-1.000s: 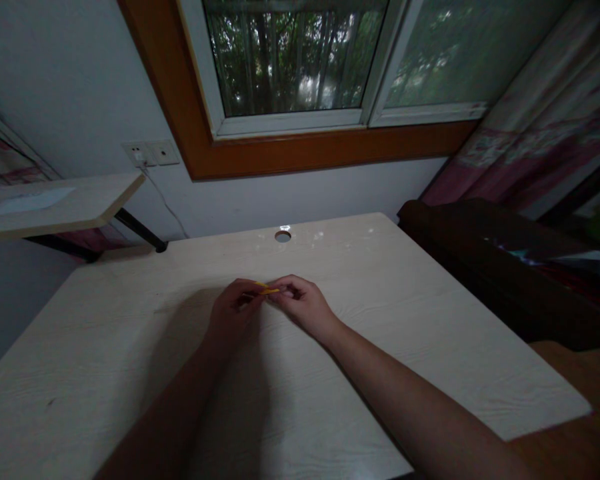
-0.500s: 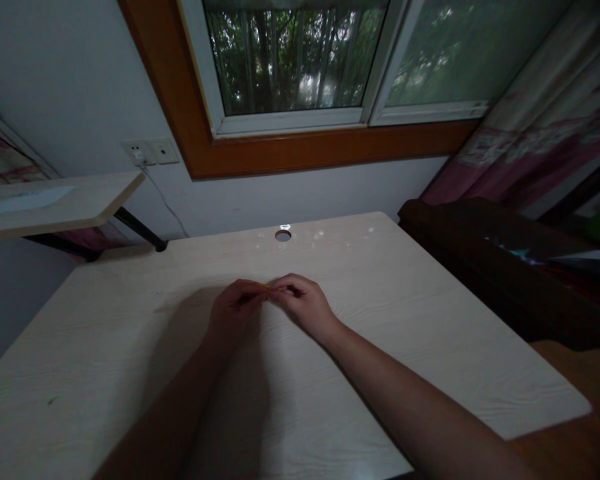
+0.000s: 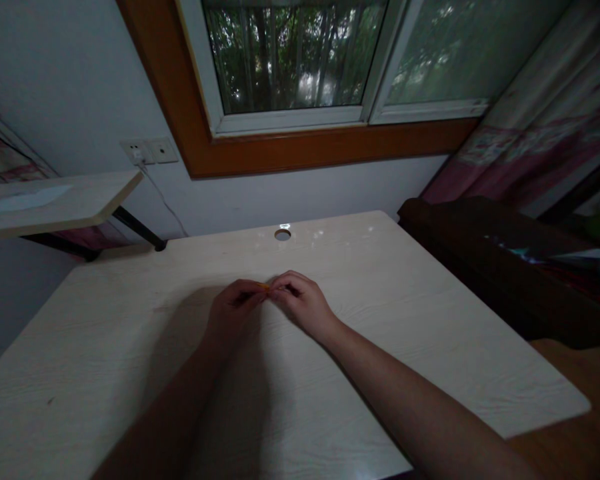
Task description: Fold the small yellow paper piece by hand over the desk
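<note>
A small, thin orange-yellow thing (image 3: 263, 287) is pinched between my fingertips; most of it is hidden and its kind cannot be made out. My left hand (image 3: 233, 308) holds it from the left with thumb and fingers pressed together. From the right, my right hand (image 3: 304, 301) grips it in a similar pinch, its fingertips touching or almost touching those of the left. Both hands are low over the pale wood-grain table (image 3: 405, 320), and a shadow falls to the left of them.
Near the table's back edge is a round cable hole (image 3: 283, 235). A raised shelf (image 3: 95, 200) on black legs stands at the left. A white cable (image 3: 163, 197) runs down from a wall socket (image 3: 143, 152). Dark furniture (image 3: 480, 267) adjoins the right side, below a curtain (image 3: 520, 127).
My right fingertips have shifted very slightly, and a bit more of the orange-yellow thing shows at the left fingertips. Both arms stay almost in place.
</note>
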A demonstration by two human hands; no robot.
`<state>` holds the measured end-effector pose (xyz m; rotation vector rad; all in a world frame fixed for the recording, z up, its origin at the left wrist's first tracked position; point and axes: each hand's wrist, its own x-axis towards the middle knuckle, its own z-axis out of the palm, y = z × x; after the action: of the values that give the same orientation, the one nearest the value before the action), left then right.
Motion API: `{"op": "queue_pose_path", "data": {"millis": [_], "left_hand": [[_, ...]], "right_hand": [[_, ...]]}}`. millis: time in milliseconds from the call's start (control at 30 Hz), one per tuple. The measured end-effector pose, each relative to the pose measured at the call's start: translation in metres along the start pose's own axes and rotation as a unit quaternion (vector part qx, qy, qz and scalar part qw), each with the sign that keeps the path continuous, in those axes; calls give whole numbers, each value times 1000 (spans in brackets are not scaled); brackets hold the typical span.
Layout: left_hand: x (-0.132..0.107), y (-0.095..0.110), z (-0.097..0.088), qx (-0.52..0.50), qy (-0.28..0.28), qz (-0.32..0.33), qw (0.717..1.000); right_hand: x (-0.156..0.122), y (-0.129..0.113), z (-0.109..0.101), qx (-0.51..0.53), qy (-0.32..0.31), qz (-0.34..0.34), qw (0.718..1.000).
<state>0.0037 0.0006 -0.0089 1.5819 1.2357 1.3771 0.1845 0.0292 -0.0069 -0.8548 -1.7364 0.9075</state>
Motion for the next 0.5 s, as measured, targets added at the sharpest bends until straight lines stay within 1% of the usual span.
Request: {"op": "queue_pose_path", "data": {"millis": [267, 500], "left_hand": [[0, 3, 1, 22, 10, -11, 1000], [-2, 4, 4, -28, 5, -1, 1000]], "right_hand": [[0, 1, 2, 33, 14, 8, 999], [0, 0, 0, 22, 7, 7, 1000]]}}
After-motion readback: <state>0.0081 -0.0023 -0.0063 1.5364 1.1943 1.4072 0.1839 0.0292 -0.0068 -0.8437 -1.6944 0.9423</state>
